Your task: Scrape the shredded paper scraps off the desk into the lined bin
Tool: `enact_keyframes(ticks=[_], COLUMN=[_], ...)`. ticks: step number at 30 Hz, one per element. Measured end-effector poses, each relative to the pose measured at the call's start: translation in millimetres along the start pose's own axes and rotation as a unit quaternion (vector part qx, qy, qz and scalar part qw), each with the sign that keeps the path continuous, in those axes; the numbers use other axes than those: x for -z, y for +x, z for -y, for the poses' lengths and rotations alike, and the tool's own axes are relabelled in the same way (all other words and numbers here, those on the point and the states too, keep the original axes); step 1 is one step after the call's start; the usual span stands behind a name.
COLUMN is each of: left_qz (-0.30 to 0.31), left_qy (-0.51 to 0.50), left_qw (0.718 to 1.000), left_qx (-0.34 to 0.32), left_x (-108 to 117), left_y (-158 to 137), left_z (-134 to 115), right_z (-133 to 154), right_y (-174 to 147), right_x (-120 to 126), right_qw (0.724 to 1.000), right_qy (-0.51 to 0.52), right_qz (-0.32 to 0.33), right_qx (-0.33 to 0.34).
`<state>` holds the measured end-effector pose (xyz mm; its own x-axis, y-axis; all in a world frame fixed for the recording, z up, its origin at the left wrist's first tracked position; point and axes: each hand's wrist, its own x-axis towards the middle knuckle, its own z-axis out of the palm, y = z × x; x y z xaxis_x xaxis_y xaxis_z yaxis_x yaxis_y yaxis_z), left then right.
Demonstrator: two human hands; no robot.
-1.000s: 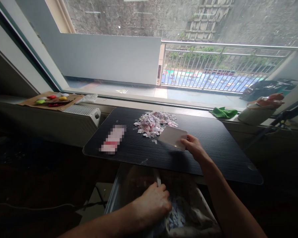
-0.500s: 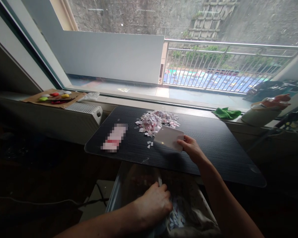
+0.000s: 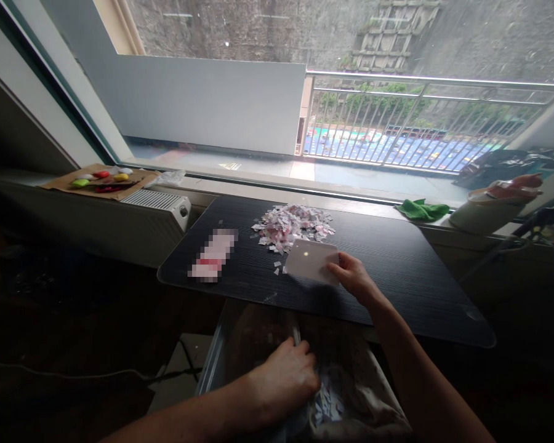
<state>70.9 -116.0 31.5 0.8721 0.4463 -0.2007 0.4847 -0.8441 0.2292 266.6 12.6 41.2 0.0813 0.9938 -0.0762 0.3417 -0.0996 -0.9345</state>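
Observation:
My right hand (image 3: 353,277) pinches a flat white plastic scraper (image 3: 311,261) by its right edge, tilted above the black tabletop. Just beyond it lies a heap of small white and pinkish paper scraps (image 3: 289,224), and a few loose scraps (image 3: 277,267) lie nearer. Below the table's front edge, my left hand (image 3: 290,375) is closed on what looks like the edge of a clear plastic bag (image 3: 297,332). More paper scraps (image 3: 327,400) show inside, beside that hand. The fingertips of my left hand are hidden.
A blurred pink-and-white piece (image 3: 212,255) lies on the left of the black table (image 3: 397,277). Behind are a radiator (image 3: 161,212), a board with colourful pieces (image 3: 96,181), a green cloth (image 3: 422,210) and a pale pot (image 3: 487,212) by the window. A cable runs at lower left.
My right hand has shifted slightly left with the scraper, whose face is now turned a little differently. My left hand stays nearly where it was.

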Motion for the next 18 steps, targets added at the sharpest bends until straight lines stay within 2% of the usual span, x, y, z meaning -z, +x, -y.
enact_keyframes(ticks=[2,4,6,9,13,18], left_qz=[-0.010,-0.016,-0.027,-0.033,-0.010,-0.005], left_qy=[0.000,0.000,-0.003,-0.012,-0.009,0.006], left_qw=[1.000,1.000,1.000,0.999,1.000,1.000], left_qx=[0.004,0.009,0.013,0.013,0.013,0.015], left_x=[-4.3,-9.3,-14.1,-17.3,-13.6,-12.3], left_y=[-1.4,-2.4,-2.5,-0.9,0.9,0.1], left_z=[1.7,3.5,5.1,6.1,5.4,5.3], right_z=[1.4,1.8,0.5,-5.4,-16.9,-20.2], right_y=[-4.1,-10.7,-17.7,-23.9,-22.3,-19.0], right_x=[15.3,36.4,57.4,77.5,76.8,63.1], right_qw=[0.998,0.997,0.995,0.992,0.991,0.992], right_qy=[-0.056,-0.059,-0.017,0.056,0.078,0.064], right_qz=[-0.019,-0.005,0.034,0.040,0.023,0.057], right_qx=[-0.012,-0.048,-0.089,-0.108,-0.101,-0.090])
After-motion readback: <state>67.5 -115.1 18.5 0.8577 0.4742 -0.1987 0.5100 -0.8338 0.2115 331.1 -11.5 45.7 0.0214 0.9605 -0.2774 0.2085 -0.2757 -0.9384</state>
